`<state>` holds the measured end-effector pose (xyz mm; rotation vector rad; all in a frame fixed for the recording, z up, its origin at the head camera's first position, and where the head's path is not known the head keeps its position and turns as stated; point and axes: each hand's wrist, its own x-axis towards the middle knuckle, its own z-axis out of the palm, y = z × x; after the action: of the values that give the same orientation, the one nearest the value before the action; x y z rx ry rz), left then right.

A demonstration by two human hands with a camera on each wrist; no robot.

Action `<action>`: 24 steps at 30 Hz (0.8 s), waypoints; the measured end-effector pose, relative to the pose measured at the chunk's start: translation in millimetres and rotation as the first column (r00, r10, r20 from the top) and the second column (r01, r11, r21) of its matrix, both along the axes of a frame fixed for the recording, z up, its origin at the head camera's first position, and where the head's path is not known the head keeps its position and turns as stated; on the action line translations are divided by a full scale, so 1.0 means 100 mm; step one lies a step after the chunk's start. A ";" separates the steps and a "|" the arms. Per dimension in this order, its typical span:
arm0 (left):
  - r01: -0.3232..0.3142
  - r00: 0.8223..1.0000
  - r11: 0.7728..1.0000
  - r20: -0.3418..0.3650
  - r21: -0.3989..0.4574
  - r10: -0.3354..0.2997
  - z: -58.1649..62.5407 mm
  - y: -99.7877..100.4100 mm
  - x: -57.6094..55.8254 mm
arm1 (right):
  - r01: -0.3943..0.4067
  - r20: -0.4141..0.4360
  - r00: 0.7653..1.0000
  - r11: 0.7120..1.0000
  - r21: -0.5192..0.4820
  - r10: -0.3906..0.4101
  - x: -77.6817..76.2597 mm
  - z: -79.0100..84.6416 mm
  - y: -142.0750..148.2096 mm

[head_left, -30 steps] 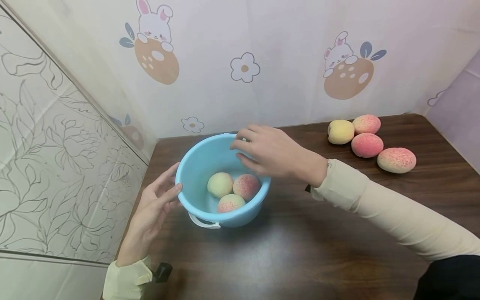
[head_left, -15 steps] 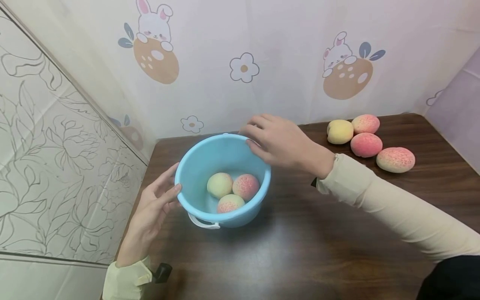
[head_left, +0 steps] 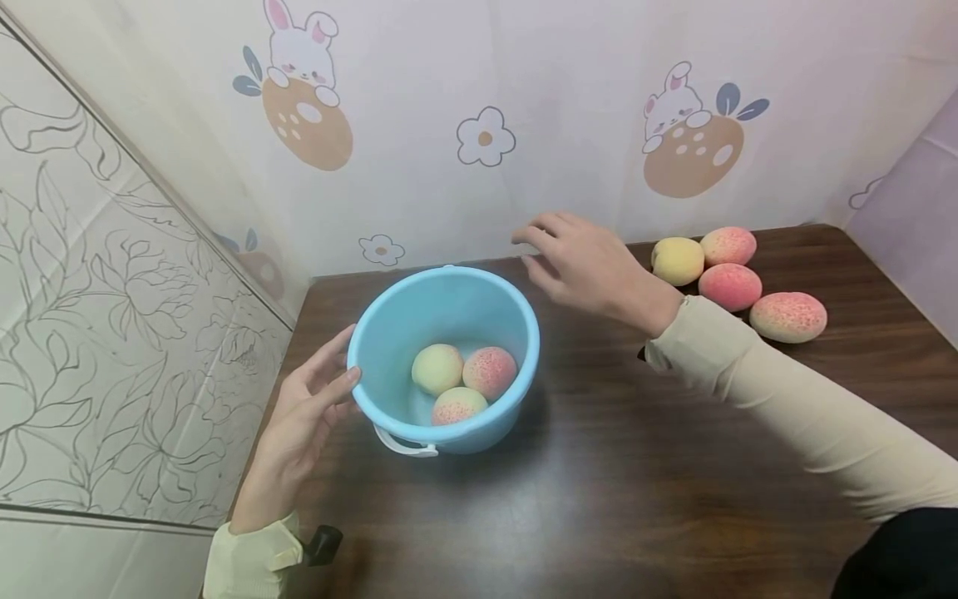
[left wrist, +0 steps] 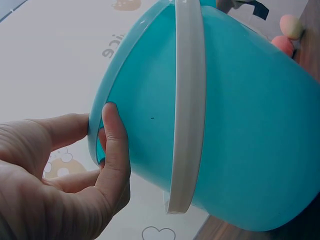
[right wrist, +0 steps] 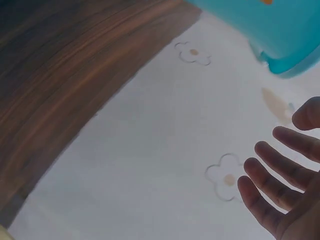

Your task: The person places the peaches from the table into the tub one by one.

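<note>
A light blue bucket (head_left: 449, 299) stands on the dark wooden table, left of centre in the head view. Inside lie 3 fuzzy peaches: a pale one (head_left: 437, 369), a pinker one (head_left: 490, 372) and a speckled one (head_left: 458, 405). My left hand (head_left: 299, 416) pinches the bucket's rim from the left, as the left wrist view also shows, beside its white handle (left wrist: 189, 110). Beyond the bucket's right side, my right hand (head_left: 587, 266) hovers with relaxed, spread fingers. Nothing shows in its palm in the right wrist view.
At the table's back right sit a yellow peach (head_left: 678, 261) and several pink ones, one speckled peach (head_left: 789, 317) lying nearest. A wall covering (head_left: 569, 108) with rabbit and flower prints rises behind the table (head_left: 599, 466). Another patterned panel (head_left: 135, 333) stands close on the left.
My right hand has drawn back from over the bucket's rim, rightward and toward the back wall. The left hand, bucket and peaches stay as they were.
</note>
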<state>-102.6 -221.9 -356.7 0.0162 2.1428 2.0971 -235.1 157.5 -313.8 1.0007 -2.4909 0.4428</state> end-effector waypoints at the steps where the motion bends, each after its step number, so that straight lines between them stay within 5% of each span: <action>1: 0.001 1.000 1.000 -0.001 -0.001 -0.001 0.00 0.00 0.00 | 0.012 0.005 1.000 1.000 0.003 -0.012 -0.02 -0.02 0.02; 24: -0.003 1.000 1.000 0.007 -0.001 0.003 0.00 0.00 -0.02 | 0.201 0.097 0.973 0.974 0.100 -0.211 -0.35 -0.37 0.55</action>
<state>-104.3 -222.3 -356.8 0.0057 2.1412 2.0939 -269.9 212.3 -351.3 0.7566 -2.6976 0.3300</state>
